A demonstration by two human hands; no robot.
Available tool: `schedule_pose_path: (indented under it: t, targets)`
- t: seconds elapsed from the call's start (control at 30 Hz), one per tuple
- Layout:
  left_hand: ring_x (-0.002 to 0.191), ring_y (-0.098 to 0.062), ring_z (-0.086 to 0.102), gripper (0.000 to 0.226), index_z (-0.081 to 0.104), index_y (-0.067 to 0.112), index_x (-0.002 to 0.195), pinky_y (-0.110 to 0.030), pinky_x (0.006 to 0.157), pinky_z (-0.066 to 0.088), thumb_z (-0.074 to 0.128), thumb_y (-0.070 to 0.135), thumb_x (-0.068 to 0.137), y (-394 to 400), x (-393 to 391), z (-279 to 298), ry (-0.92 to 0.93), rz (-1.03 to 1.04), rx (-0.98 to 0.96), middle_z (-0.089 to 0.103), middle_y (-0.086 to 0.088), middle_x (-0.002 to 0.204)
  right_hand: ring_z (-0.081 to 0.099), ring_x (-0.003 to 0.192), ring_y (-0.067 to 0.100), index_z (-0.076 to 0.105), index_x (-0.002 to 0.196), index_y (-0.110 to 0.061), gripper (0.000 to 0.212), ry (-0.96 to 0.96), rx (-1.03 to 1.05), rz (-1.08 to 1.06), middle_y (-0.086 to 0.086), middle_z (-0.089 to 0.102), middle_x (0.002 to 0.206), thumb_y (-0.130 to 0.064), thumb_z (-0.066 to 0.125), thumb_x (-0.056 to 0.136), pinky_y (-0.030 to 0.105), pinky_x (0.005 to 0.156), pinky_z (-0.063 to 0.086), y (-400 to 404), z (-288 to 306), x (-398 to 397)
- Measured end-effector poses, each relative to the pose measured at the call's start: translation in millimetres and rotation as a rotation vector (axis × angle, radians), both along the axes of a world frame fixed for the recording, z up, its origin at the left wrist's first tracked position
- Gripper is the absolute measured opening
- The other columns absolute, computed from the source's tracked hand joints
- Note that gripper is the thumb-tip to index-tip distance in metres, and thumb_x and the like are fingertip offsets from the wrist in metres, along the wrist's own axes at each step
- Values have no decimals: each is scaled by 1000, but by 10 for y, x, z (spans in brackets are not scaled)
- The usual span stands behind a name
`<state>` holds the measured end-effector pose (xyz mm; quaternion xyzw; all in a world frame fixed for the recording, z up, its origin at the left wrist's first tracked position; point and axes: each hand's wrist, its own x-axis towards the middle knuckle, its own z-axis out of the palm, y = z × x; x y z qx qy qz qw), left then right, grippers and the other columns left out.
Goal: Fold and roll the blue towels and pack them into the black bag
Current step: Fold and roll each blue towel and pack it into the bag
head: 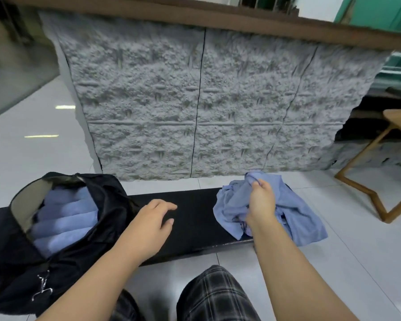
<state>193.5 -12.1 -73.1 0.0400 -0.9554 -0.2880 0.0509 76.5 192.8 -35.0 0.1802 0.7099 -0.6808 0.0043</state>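
In the head view, a long black tabletop [192,218] lies low in front of a person who sits with checked dark shorts [215,295] showing at the bottom. On the right end of it sits a crumpled pile of soft blue cloth towels [294,212], and part of the pile hangs over the right edge above the shiny white tiled floor [347,251]. The right hand [262,200] is on top of this pile, and its fingers are curled and pinch a bunched-up fold of the blue cloth near the top of the pile. The left hand [152,224] hovers or rests over the bare middle of the tabletop, just beside the bag, with its fingers loose and a little bent, and it holds nothing. On the left end sits a big soft black fabric bag [83,256] with its top wide open. Inside it lie rolled blue towels [65,221], packed side by side in a row. Behind the tabletop stands a bumpy grey stone-look wall panel [195,107]. At the far right stands a wooden stool with angled legs [377,172] on the floor, well apart from the towels.
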Motion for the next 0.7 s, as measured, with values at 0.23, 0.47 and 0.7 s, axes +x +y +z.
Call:
schedule_pose_path:
  t: [0.23, 0.47, 0.7]
  targets:
    - [108, -3, 46, 32, 46, 31, 129, -19, 92, 37, 45, 30, 97, 278, 118, 763, 75, -77, -13, 41, 19, 129, 46, 78, 26, 54, 112, -11, 22, 5, -211, 40, 17, 50, 111, -13, 37, 98, 41, 81, 42, 240, 884, 58]
    - [118, 3, 40, 42, 35, 32, 137, -15, 91, 32, 45, 33, 97, 576, 219, 1396, 196, -170, 41, 33, 21, 136, 42, 55, 13, 48, 77, -17, 21, 203, -379, 128, 3, 46, 62, -22, 43, 98, 30, 57, 33, 192, 1659, 386]
    - [95, -8, 53, 35, 35, 34, 132, -27, 77, 42, 41, 35, 97, 576, 371, 1872, 400, -26, 166, 49, 17, 107, 57, 81, 23, 58, 88, -10, 12, 313, -356, 411, 9, 62, 85, -20, 53, 92, 37, 74, 45, -16, 2152, 757]
